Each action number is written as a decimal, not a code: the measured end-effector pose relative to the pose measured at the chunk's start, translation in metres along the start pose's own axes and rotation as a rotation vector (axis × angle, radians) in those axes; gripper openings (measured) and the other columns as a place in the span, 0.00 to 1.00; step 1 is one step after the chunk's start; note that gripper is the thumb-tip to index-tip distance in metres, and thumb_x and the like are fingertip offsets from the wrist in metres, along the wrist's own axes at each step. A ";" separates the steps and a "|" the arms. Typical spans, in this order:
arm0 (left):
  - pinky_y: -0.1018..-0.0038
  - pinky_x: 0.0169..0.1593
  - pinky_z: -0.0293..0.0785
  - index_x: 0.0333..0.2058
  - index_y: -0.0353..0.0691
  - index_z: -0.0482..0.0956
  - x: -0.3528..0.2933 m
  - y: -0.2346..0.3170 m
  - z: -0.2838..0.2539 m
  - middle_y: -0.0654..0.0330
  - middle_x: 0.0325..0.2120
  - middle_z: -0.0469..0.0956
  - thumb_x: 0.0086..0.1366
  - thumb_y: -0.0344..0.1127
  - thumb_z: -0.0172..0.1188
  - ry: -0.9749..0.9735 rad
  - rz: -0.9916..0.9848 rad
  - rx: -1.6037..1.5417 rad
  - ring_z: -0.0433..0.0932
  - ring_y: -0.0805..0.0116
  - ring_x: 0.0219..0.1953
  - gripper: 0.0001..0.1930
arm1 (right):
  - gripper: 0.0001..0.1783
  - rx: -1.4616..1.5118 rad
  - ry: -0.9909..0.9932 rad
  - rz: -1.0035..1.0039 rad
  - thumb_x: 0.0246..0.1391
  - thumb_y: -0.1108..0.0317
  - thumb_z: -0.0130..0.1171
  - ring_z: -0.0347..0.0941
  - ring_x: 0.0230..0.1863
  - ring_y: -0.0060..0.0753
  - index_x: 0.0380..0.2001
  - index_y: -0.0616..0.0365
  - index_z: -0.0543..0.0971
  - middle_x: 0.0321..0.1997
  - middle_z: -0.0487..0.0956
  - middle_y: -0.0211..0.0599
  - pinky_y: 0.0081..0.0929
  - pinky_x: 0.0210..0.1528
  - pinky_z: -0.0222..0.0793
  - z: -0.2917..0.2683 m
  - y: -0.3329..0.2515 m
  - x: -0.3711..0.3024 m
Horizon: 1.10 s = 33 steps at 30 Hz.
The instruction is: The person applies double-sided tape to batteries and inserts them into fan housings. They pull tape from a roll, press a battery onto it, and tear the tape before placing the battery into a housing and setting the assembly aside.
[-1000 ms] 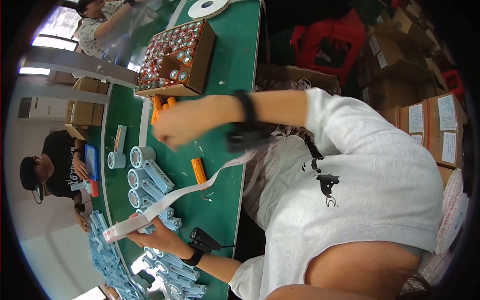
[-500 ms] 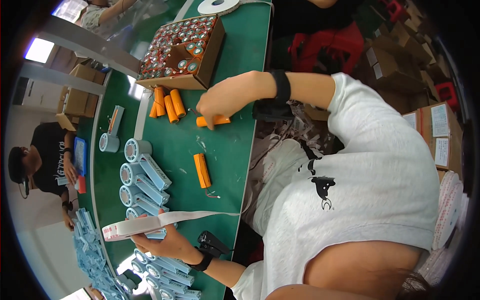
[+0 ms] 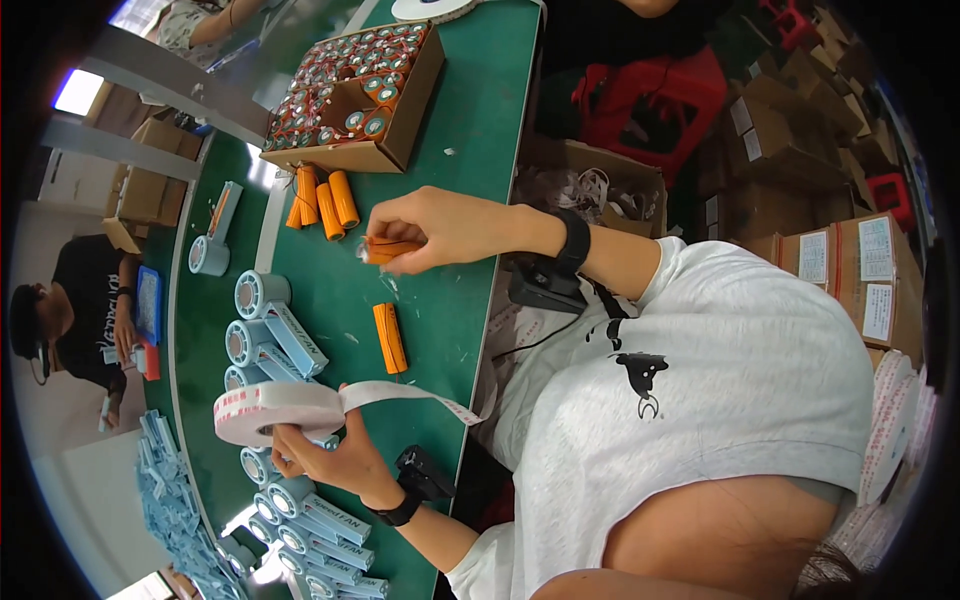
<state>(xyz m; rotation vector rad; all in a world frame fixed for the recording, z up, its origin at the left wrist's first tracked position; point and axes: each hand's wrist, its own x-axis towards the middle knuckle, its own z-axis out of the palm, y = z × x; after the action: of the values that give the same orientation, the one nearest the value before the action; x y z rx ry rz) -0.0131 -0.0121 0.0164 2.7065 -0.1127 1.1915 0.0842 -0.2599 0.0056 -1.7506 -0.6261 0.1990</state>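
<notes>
My left hand (image 3: 335, 460) grips a roll of white tape (image 3: 275, 410) with red print. Its fingers reach into the roll's core, and a loose strip (image 3: 410, 395) trails right toward the table edge. In my right hand (image 3: 430, 230), closed fingers hold an orange cylindrical battery (image 3: 390, 250), with its end showing at the fingertips. Another orange battery (image 3: 390, 338) with a thin wire lies on the green table between my hands. Several more batteries (image 3: 328, 205) lie together beyond my right hand, beside a cardboard box (image 3: 425, 100) packed with upright batteries.
Pale blue handheld fans (image 3: 262, 293) lie in a row at the left, with several more (image 3: 320, 530) below my left hand. A pile of light blue parts (image 3: 175, 490) lies farther left. A co-worker (image 3: 85, 310) sits across, near a blue tray (image 3: 150, 300). Red stools (image 3: 650, 110) stand upper right.
My right hand has lifted the battery off the table and moved slightly left. My left hand has raised and tilted the tape roll, and its strip has shifted upward.
</notes>
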 end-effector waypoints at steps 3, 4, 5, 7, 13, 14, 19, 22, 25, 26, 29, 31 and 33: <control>0.59 0.51 0.50 0.40 0.28 0.68 -0.002 0.002 0.006 0.52 0.37 0.72 0.36 0.38 0.71 -0.027 0.057 -0.044 0.65 0.54 0.41 0.33 | 0.14 0.400 -0.004 -0.090 0.45 0.71 0.57 0.73 0.39 0.27 0.34 0.70 0.71 0.39 0.75 0.41 0.20 0.39 0.68 0.015 -0.022 -0.002; 0.59 0.51 0.50 0.40 0.28 0.68 -0.003 0.003 0.008 0.52 0.37 0.72 0.36 0.38 0.71 -0.031 0.061 -0.040 0.65 0.54 0.41 0.33 | 0.15 0.473 -0.009 -0.142 0.45 0.73 0.56 0.73 0.39 0.25 0.37 0.71 0.71 0.42 0.75 0.41 0.18 0.40 0.68 0.021 -0.032 -0.001; 0.59 0.50 0.50 0.40 0.28 0.69 -0.004 0.001 0.001 0.52 0.37 0.72 0.36 0.38 0.71 -0.022 0.049 -0.029 0.66 0.54 0.41 0.32 | 0.15 0.491 -0.029 -0.150 0.45 0.73 0.56 0.73 0.39 0.25 0.37 0.71 0.71 0.42 0.75 0.41 0.18 0.40 0.68 0.030 -0.043 0.003; 0.59 0.50 0.50 0.40 0.27 0.69 -0.004 0.001 0.002 0.52 0.37 0.73 0.36 0.37 0.71 -0.008 0.040 -0.044 0.66 0.54 0.42 0.32 | 0.17 0.409 -0.071 -0.161 0.47 0.73 0.55 0.73 0.38 0.25 0.40 0.72 0.69 0.40 0.75 0.41 0.19 0.40 0.68 0.039 -0.055 0.009; 0.61 0.47 0.50 0.38 0.26 0.69 -0.003 0.007 0.006 0.52 0.33 0.74 0.37 0.39 0.70 -0.045 0.106 0.012 0.69 0.56 0.40 0.31 | 0.17 -0.026 -0.223 -0.125 0.51 0.71 0.51 0.73 0.36 0.26 0.42 0.73 0.67 0.39 0.75 0.39 0.19 0.39 0.68 0.055 -0.072 0.029; 0.62 0.46 0.51 0.37 0.26 0.70 0.001 0.014 0.012 0.52 0.31 0.74 0.37 0.40 0.69 -0.046 0.117 0.013 0.70 0.58 0.39 0.30 | 0.16 0.095 -0.065 -0.143 0.51 0.70 0.50 0.73 0.37 0.27 0.41 0.72 0.68 0.39 0.75 0.41 0.20 0.39 0.68 0.062 -0.058 0.030; 0.65 0.42 0.51 0.33 0.27 0.72 0.018 0.041 0.009 0.55 0.23 0.73 0.37 0.43 0.69 -0.006 -0.014 0.044 0.71 0.62 0.31 0.28 | 0.14 0.843 0.403 -0.198 0.54 0.68 0.47 0.73 0.39 0.32 0.38 0.71 0.69 0.39 0.74 0.47 0.24 0.41 0.69 0.091 -0.056 0.049; 0.65 0.40 0.51 0.32 0.28 0.72 0.038 0.053 0.013 0.56 0.22 0.72 0.37 0.43 0.69 0.039 0.066 0.039 0.70 0.62 0.28 0.27 | 0.13 1.176 0.523 -0.158 0.54 0.69 0.46 0.73 0.40 0.35 0.37 0.70 0.69 0.38 0.74 0.49 0.27 0.42 0.70 0.077 -0.061 0.053; 0.66 0.40 0.51 0.31 0.29 0.72 0.057 0.070 0.016 0.57 0.21 0.72 0.37 0.43 0.70 0.066 0.145 0.011 0.70 0.62 0.27 0.26 | 0.12 1.365 0.531 -0.105 0.54 0.70 0.46 0.74 0.40 0.37 0.37 0.69 0.69 0.37 0.74 0.50 0.28 0.42 0.71 0.048 -0.066 0.057; 0.67 0.40 0.51 0.31 0.30 0.72 0.063 0.074 0.018 0.57 0.21 0.72 0.36 0.43 0.70 0.069 0.189 -0.006 0.70 0.62 0.28 0.26 | 0.11 1.360 0.583 -0.175 0.54 0.69 0.46 0.74 0.37 0.35 0.36 0.68 0.69 0.36 0.74 0.48 0.28 0.41 0.71 0.040 -0.065 0.055; 0.66 0.41 0.53 0.31 0.30 0.72 0.069 0.104 0.033 0.56 0.23 0.73 0.37 0.42 0.69 0.022 0.336 -0.130 0.70 0.61 0.29 0.25 | 0.13 0.219 1.195 -0.051 0.56 0.64 0.43 0.72 0.26 0.29 0.32 0.65 0.71 0.30 0.75 0.42 0.28 0.35 0.71 -0.041 -0.052 0.037; 0.64 0.42 0.56 0.32 0.30 0.72 0.065 0.115 0.032 0.55 0.25 0.74 0.40 0.40 0.68 -0.077 0.455 -0.272 0.71 0.59 0.31 0.23 | 0.15 0.432 1.281 -0.627 0.56 0.65 0.43 0.67 0.36 0.37 0.39 0.68 0.62 0.38 0.69 0.48 0.31 0.44 0.65 -0.085 -0.063 0.015; 0.64 0.43 0.58 0.33 0.31 0.72 0.073 0.108 0.053 0.54 0.27 0.74 0.43 0.37 0.66 -0.256 0.446 -0.347 0.71 0.57 0.33 0.20 | 0.21 0.619 1.040 -1.024 0.56 0.67 0.42 0.62 0.46 0.44 0.47 0.70 0.53 0.47 0.64 0.55 0.35 0.52 0.59 -0.111 -0.083 0.000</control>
<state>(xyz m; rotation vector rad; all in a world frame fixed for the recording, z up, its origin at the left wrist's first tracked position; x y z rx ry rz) 0.0589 -0.1280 0.0501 2.5687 -0.9077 0.8067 0.1090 -0.3417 0.1151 -0.6020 -0.5038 -1.0546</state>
